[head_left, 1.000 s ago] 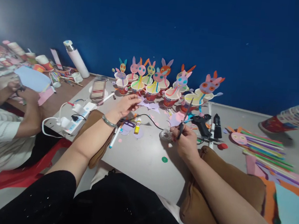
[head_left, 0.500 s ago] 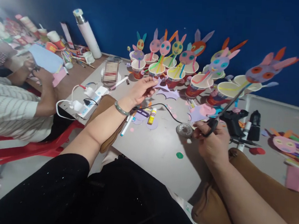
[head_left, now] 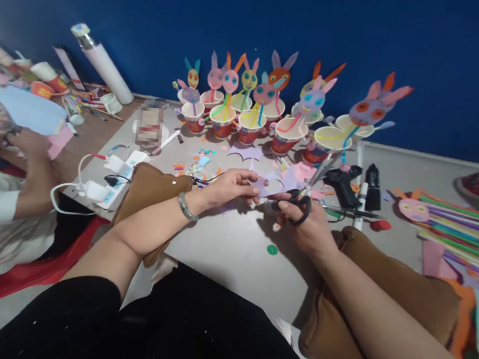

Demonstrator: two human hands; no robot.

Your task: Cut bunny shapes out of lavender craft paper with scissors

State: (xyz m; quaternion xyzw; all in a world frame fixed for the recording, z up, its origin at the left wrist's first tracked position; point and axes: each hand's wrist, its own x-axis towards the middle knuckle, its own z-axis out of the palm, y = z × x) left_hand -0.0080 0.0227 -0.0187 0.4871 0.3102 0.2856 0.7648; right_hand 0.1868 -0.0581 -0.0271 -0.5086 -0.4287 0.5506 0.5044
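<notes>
My left hand, with a bangle at its wrist, pinches a small piece of purple paper above the table. Beside it, my right hand grips black-handled scissors, their blades pointing up and away from me. The right fingers lie close to the paper's edge; whether they touch it I cannot tell. On the table behind the hands lies another purple paper strip with a scalloped edge. A green paper disc rests nearer to me.
Paper cups with paper rabbit heads stand along the blue wall. A black glue gun and brown cushions are at right. Coloured straws lie farther right. At left are a power strip and another person's hands.
My left hand has brought the purple paper nearer to me and toward my right hand. The scissors have come left and closer to the paper. The view has shifted right.
</notes>
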